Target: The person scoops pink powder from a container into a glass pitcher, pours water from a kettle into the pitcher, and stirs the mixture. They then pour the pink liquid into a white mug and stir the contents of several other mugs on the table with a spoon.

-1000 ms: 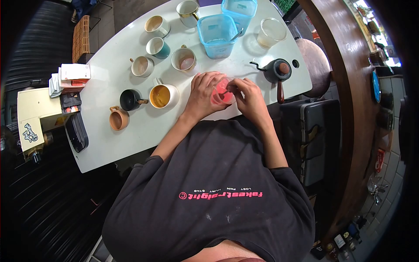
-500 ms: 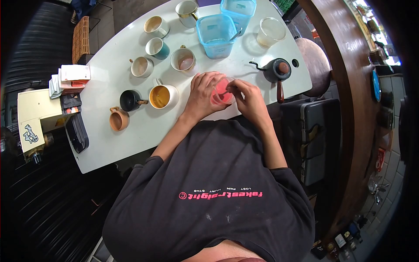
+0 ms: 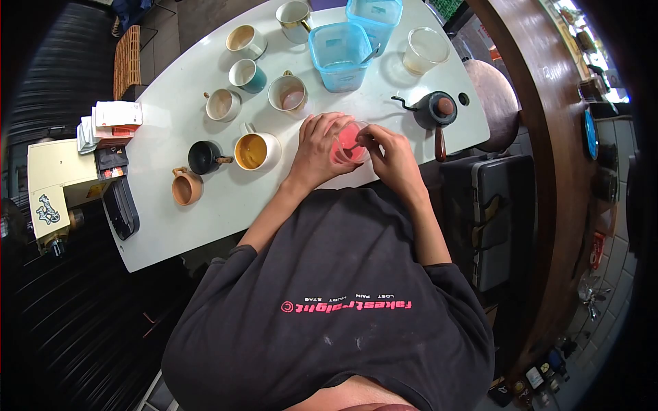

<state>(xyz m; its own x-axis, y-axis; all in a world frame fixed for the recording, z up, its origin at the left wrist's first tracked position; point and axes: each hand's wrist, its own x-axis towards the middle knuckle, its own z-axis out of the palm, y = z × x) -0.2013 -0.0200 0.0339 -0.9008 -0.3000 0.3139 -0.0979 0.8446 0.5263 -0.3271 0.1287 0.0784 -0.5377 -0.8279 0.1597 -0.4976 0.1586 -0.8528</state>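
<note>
My left hand is wrapped around a clear plastic cup with pink liquid in it, close to my body at the table's near edge. Over the cup's right side, my right hand pinches a thin spoon whose lower end dips into the pink; most of its handle is hidden by my fingers. Left of my left hand stands a white mug with orange-yellow contents. Beyond the cup is a mug with a gold handle.
Several other mugs stand on the white table, including a black mug and a brown cup. Two blue tubs, a clear cup and a dark kettle with a wooden handle are farther off. A black case stands at right.
My right hand and the spoon have shifted very slightly within the cup. The left hand and everything on the table look the same.
</note>
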